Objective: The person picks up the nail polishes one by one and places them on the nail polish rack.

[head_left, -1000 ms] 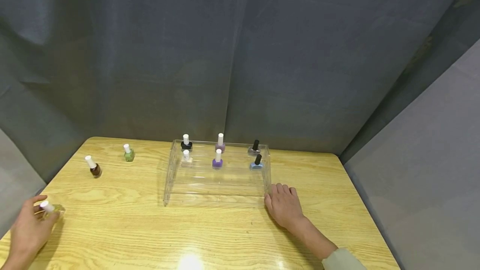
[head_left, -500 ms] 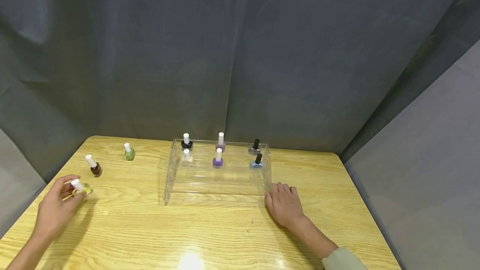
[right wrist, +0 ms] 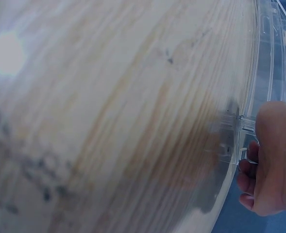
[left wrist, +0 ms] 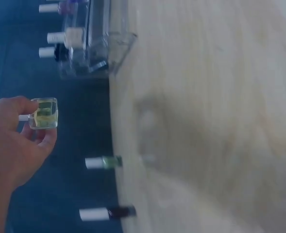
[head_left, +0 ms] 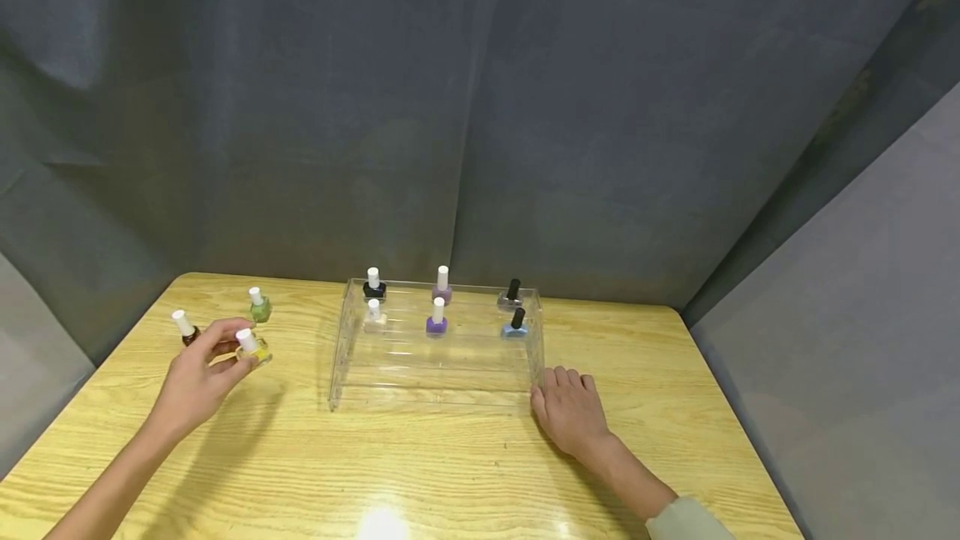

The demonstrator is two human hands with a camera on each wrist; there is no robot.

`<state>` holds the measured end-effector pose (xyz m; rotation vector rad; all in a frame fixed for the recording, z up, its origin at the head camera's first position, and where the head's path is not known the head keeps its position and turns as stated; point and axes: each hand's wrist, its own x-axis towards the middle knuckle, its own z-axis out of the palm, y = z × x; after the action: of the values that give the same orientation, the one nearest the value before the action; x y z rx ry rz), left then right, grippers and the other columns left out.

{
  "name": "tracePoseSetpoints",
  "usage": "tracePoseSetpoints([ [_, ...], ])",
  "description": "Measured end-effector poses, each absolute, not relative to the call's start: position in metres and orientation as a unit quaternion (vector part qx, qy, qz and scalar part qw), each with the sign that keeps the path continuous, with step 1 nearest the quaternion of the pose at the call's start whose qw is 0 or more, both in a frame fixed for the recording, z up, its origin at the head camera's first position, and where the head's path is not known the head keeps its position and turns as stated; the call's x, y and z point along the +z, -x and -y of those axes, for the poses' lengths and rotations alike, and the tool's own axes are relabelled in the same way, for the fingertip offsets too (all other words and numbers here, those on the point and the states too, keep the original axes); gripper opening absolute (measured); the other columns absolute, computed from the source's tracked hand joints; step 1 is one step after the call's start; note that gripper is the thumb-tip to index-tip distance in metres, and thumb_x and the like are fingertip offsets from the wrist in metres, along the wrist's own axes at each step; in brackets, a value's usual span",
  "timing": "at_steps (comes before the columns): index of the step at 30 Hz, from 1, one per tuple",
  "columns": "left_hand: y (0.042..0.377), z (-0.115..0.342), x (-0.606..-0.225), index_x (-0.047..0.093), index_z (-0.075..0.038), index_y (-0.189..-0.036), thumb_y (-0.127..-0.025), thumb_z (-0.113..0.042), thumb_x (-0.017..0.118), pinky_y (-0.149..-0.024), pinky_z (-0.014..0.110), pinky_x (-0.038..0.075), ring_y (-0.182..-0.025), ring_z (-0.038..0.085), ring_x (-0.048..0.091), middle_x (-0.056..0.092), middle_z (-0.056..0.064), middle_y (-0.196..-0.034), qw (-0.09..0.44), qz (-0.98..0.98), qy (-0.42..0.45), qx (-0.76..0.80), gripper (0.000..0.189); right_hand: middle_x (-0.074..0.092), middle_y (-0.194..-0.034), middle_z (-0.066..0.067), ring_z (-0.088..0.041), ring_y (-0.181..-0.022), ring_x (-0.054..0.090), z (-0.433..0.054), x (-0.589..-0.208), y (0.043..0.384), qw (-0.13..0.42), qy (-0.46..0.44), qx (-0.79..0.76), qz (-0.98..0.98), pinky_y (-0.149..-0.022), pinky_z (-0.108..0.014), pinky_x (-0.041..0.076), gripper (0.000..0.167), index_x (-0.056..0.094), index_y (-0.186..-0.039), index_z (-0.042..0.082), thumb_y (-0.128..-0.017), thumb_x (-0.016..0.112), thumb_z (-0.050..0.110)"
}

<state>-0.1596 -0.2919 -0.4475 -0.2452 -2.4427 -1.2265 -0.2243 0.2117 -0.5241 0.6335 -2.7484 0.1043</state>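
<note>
pinching a small bottle of yellow polish (head_left: pixel 259 352), the left hand (head_left: pixel 197 377) hangs over the desk (head_left: pixel 420 473) to the left of the clear rack (head_left: pixel 339 365). its thumb and fingers are drawn together on the bottle, whose white cap leans up and to the left; the shadow lies apart from them on the wood, so the bottle is off the surface and well clear of the rack.

at the rack's near right corner rests the right hand (head_left: pixel 567 413), thumb side touching the clear plastic. its fingers are bent a little, and i cannot tell whether they grip the edge or merely lean on it. a pale sleeve (head_left: pixel 686 521) shows behind that wrist.

left of the rack, beyond the held bottle, stands a green bottle (head_left: pixel 259 309); a dark brown bottle (head_left: pixel 190 337) is farther out from the rack, partly hidden by the left hand. on the rack's back tier, left to right, are a black bottle (head_left: pixel 373 292), a mauve bottle (head_left: pixel 442 296) and a black-capped bottle (head_left: pixel 510 301). on the tier in front sit a cream bottle (head_left: pixel 375 323), a purple bottle (head_left: pixel 436 327) and a blue bottle (head_left: pixel 514 331). a dark curtain (head_left: pixel 375 123) hangs behind the rack.
</note>
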Motion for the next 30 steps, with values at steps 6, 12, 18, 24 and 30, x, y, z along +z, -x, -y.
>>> tracePoseSetpoints([
  [6, 0.175, 0.264, -0.437, 0.054, 0.002, -0.129, -0.092, 0.005, 0.067, -0.085, 0.013, 0.048, -0.109, 0.018, 0.058, 0.058, 0.021, -0.123, 0.164, 0.871, 0.118, -0.447, 0.039, 0.026, -0.072, 0.000, -0.022, -0.068, 0.033, -0.212, -0.525, 0.225, 0.169, -0.226, 0.036, 0.959, -0.070, -0.043, 0.036, 0.030, 0.036, -0.077, 0.011, -0.101, 0.051, 0.024],
  [12, 0.193, 0.241, -0.439, 0.057, -0.001, -0.126, -0.092, 0.004, 0.066, -0.089, 0.041, 0.053, -0.110, 0.035, 0.060, 0.061, 0.017, -0.121, 0.145, 0.872, 0.159, -0.440, 0.036, 0.025, -0.071, 0.002, -0.020, -0.066, 0.032, -0.214, -0.530, 0.227, 0.200, -0.233, 0.036, 0.951, -0.067, -0.041, 0.035, 0.030, 0.036, -0.076, 0.013, -0.099, 0.051, 0.024],
  [18, 0.210, 0.227, -0.444, 0.058, 0.002, -0.125, -0.088, 0.011, 0.066, -0.088, 0.049, 0.053, -0.107, 0.036, 0.060, 0.061, 0.018, -0.119, 0.129, 0.866, 0.193, -0.443, 0.038, 0.025, -0.071, 0.001, -0.022, -0.067, 0.035, -0.214, -0.531, 0.227, 0.199, -0.235, 0.043, 0.950, -0.068, -0.043, 0.036, 0.029, 0.035, -0.077, 0.012, -0.100, 0.049, 0.024],
  [24, 0.220, 0.215, -0.450, 0.059, 0.000, -0.122, -0.086, 0.011, 0.067, -0.085, 0.047, 0.055, -0.103, 0.033, 0.062, 0.062, 0.015, -0.115, 0.116, 0.863, 0.212, -0.444, 0.038, 0.027, -0.072, 0.000, -0.022, -0.068, 0.037, -0.213, -0.528, 0.225, 0.188, -0.232, 0.038, 0.953, -0.068, -0.043, 0.036, 0.029, 0.036, -0.077, 0.012, -0.101, 0.048, 0.024],
  [30, 0.229, 0.206, -0.458, 0.060, -0.003, -0.115, -0.084, 0.013, 0.069, -0.083, 0.044, 0.056, -0.099, 0.032, 0.064, 0.063, 0.012, -0.105, 0.109, 0.861, 0.228, -0.441, 0.036, 0.028, -0.072, 0.000, -0.023, -0.069, 0.037, -0.212, -0.524, 0.224, 0.169, -0.226, 0.040, 0.959, -0.070, -0.043, 0.036, 0.029, 0.036, -0.077, 0.012, -0.101, 0.050, 0.023],
])
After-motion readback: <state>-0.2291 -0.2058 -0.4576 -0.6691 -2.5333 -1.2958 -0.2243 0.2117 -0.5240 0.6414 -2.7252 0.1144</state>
